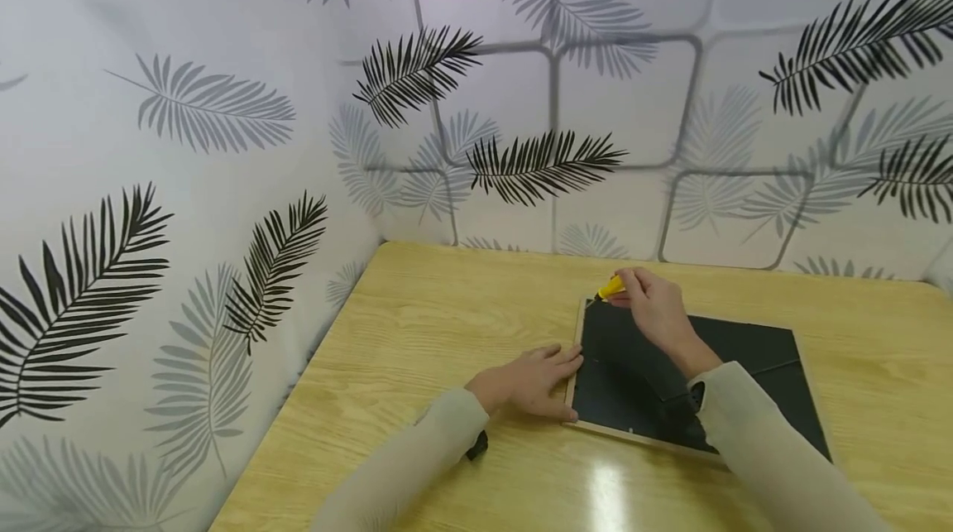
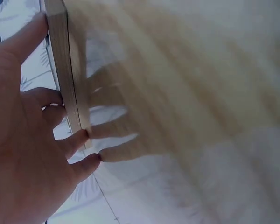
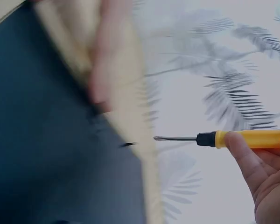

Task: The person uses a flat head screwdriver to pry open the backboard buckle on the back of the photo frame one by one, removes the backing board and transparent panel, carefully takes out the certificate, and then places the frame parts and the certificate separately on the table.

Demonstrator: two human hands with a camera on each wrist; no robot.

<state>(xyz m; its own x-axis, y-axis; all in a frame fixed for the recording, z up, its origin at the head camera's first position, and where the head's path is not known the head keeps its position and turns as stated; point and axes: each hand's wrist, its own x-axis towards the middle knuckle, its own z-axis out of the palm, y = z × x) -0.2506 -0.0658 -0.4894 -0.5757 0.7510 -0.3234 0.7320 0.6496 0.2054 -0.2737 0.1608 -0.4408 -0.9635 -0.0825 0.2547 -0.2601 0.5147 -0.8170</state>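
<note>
A picture frame (image 1: 621, 362) with a black back and pale wooden edges lies face down on the table. My right hand (image 1: 657, 309) grips a screwdriver (image 1: 614, 286) by its yellow handle, with the tip over the far left corner. In the right wrist view, the thin metal shaft of the screwdriver (image 3: 177, 138) points toward a small dark tab (image 3: 129, 144) near the frame's edge. My left hand (image 1: 530, 383) lies with spread fingers along the left edge. Seen from the left wrist, its fingertips rest against the wooden edge (image 2: 65, 60) of the frame.
The wood-grain table (image 1: 432, 309) extends around the frame. Behind it and to the left stand walls with a leaf pattern (image 1: 514, 218). A dark wrist strap (image 1: 696, 395) shows at my right cuff, and a dark piece (image 1: 478, 445) under the left sleeve.
</note>
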